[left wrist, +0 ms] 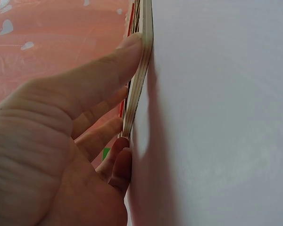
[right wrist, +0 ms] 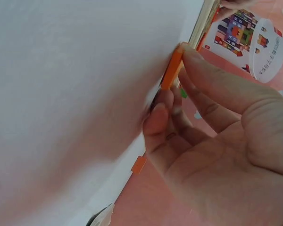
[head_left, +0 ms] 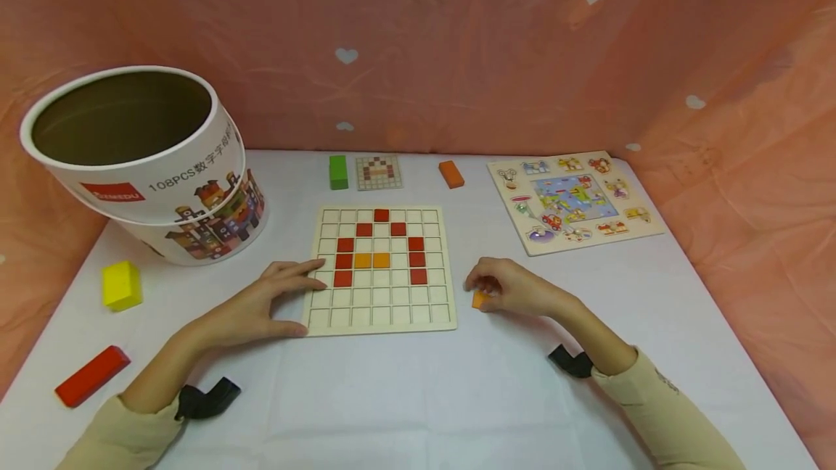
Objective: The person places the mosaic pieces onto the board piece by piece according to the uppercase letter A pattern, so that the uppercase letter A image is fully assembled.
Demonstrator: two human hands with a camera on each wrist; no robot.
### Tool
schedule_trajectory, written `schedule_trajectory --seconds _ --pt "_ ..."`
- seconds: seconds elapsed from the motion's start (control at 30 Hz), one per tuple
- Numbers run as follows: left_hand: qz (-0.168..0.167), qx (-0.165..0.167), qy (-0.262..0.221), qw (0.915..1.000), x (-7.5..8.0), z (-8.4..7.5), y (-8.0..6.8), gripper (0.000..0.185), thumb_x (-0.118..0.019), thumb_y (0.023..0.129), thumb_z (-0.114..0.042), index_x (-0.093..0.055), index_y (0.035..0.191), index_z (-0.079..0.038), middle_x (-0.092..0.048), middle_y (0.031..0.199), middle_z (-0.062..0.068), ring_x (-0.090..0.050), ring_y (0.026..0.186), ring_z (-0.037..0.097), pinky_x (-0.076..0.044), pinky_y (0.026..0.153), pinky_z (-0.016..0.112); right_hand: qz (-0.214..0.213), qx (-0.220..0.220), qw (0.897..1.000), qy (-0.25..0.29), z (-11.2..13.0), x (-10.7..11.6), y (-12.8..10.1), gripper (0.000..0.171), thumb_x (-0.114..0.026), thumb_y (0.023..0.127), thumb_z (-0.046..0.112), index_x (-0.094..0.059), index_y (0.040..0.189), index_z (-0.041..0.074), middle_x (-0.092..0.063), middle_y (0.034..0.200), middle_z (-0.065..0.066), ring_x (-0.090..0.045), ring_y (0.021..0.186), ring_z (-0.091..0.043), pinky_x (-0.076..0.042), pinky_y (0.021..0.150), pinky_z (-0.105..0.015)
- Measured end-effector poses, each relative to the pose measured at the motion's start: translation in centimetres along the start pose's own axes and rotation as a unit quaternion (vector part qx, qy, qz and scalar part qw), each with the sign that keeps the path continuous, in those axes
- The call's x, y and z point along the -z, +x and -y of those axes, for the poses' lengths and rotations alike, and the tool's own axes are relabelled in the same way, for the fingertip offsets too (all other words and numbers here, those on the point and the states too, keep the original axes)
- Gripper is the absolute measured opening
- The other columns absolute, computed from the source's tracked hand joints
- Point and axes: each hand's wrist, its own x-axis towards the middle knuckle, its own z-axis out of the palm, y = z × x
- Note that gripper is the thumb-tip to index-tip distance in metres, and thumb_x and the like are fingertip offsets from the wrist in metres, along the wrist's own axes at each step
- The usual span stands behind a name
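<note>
A cream grid board [head_left: 382, 316] lies flat on the table, with red tiles [head_left: 382, 215] set in an arch and two orange tiles [head_left: 371, 260] side by side within it. My left hand [head_left: 261, 307] rests at the board's left side; its fairly straight fingers touch the margin and the thumb meets the lower left corner. To the right of the board, my right hand [head_left: 516, 290] pinches a small orange tile [right wrist: 172, 68] between thumb and fingers, close over the white tabletop. Its other fingers are curled.
A large white bucket [head_left: 144, 198] stands back left, near a yellow block [head_left: 121, 286] and a red block [head_left: 93, 376]. Behind the board lie a green block [head_left: 338, 172], a pattern card [head_left: 379, 172] and an orange block [head_left: 451, 174]. A picture puzzle board [head_left: 516, 201] lies back right.
</note>
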Motion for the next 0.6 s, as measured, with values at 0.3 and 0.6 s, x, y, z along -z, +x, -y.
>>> schedule_trajectory --seconds 0.3,0.6 --pt "0.002 0.003 -0.005 1.0 0.0 -0.2 -0.1 0.058 -0.085 0.079 -0.028 -0.063 0.131 -0.016 -0.032 0.16 0.007 -0.027 0.137 0.031 -0.023 0.107 0.065 0.002 0.01 1.0 -0.011 0.5 0.1 0.9 0.028 -0.074 0.084 -0.004 -0.066 0.109 0.003 -0.061 0.093 -0.001 -0.053 0.084 -0.017 -0.046 0.073 -0.028" --pt "0.0 0.003 0.003 1.0 0.1 -0.1 -0.1 0.058 -0.085 0.079 -0.027 -0.063 0.131 -0.016 -0.032 0.16 0.007 -0.027 0.137 0.031 -0.024 0.107 0.064 -0.047 0.042 0.996 0.067 1.4 1.3 7.1 0.01 -0.073 0.086 -0.004 -0.07 0.096 -0.003 -0.067 0.089 -0.008 -0.053 0.077 -0.018 -0.045 0.069 -0.026"
